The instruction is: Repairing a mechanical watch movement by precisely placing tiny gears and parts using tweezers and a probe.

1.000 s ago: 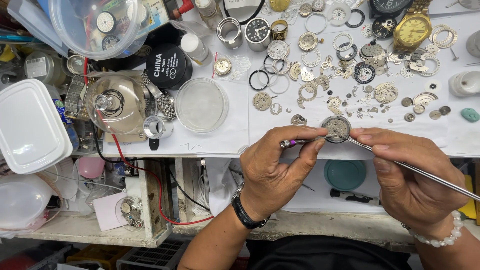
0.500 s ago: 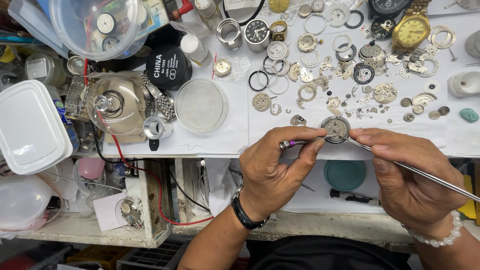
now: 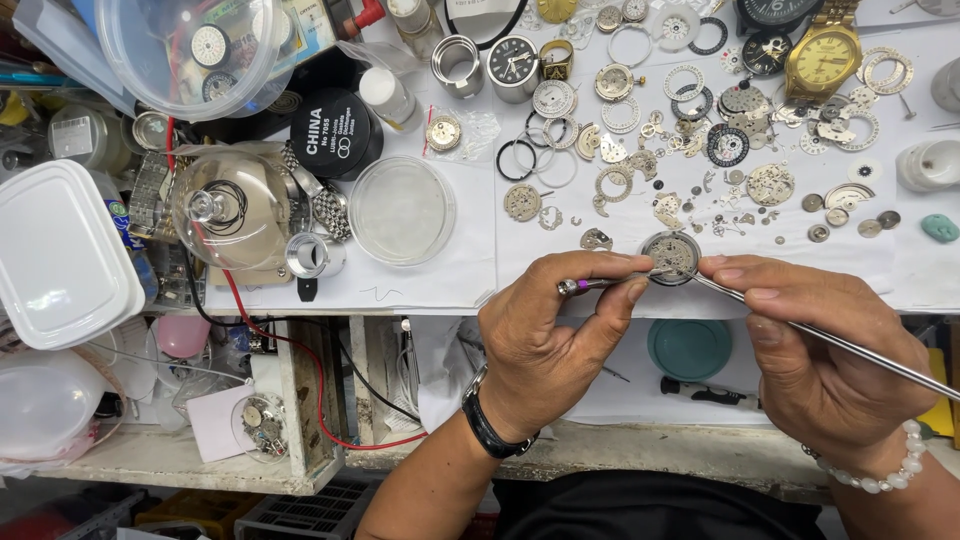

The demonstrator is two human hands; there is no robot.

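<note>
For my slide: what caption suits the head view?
Left hand and right hand work slim tools on a round watch movement among scattered parts.

A bench [image 3: 450, 285] covered in white paper is running across the upper frame under even, bright lighting. Beneath its front edge, a worn, pale shelf [image 3: 200, 470] is sitting lower down, its surface chipped and dusty. A red cable [image 3: 262, 325] is trailing down between them.
</note>
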